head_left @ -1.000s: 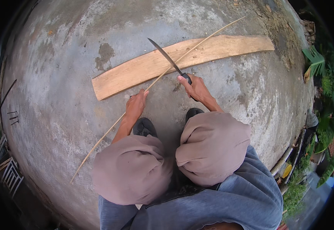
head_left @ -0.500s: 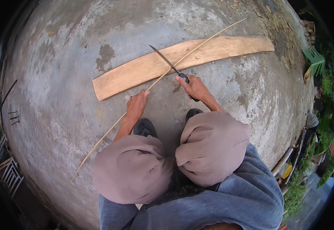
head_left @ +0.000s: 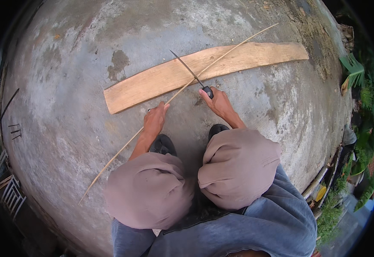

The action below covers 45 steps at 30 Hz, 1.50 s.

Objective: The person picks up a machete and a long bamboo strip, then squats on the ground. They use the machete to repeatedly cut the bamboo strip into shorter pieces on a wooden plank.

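Left hand (head_left: pixel 154 121) gripping a long thin stick (head_left: pixel 182 88) slanting over a plank (head_left: pixel 255 55) on the concrete floor (head_left: pixel 67 85), right hand (head_left: pixel 217 102) closed on a knife (head_left: pixel 191 73) crossing it.

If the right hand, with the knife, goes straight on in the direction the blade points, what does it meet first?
Most likely the thin bamboo strip: the knife in the right hand already crosses it over the wooden plank. Beyond that, only plank and bare concrete floor show; blade height is unclear.
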Each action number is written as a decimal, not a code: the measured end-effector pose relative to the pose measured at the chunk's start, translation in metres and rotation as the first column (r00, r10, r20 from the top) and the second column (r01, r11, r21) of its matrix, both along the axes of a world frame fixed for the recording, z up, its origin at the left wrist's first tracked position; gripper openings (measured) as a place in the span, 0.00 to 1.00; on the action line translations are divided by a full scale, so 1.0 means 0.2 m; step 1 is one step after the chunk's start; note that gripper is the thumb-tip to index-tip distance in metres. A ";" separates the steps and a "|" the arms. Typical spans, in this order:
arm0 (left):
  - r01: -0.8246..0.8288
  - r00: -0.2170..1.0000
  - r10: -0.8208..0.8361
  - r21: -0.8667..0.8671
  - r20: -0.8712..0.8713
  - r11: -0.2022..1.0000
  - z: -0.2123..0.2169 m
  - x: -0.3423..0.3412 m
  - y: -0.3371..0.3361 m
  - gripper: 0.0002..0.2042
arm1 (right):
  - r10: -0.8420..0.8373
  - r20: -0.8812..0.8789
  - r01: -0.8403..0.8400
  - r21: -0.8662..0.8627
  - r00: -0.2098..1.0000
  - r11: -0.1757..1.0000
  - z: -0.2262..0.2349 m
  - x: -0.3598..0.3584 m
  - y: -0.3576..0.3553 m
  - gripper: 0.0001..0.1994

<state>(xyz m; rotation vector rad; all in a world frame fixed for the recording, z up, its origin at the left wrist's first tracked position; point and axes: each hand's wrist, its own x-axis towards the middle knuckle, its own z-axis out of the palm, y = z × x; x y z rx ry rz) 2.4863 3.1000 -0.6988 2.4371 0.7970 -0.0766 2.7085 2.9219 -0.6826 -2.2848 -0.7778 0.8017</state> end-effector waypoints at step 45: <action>-0.014 1.000 0.014 -0.071 -0.001 0.997 0.03 -0.03 -0.05 0.15 | -0.071 -0.071 0.086 0.233 0.995 0.969 0.13 -0.02 0.01 0.27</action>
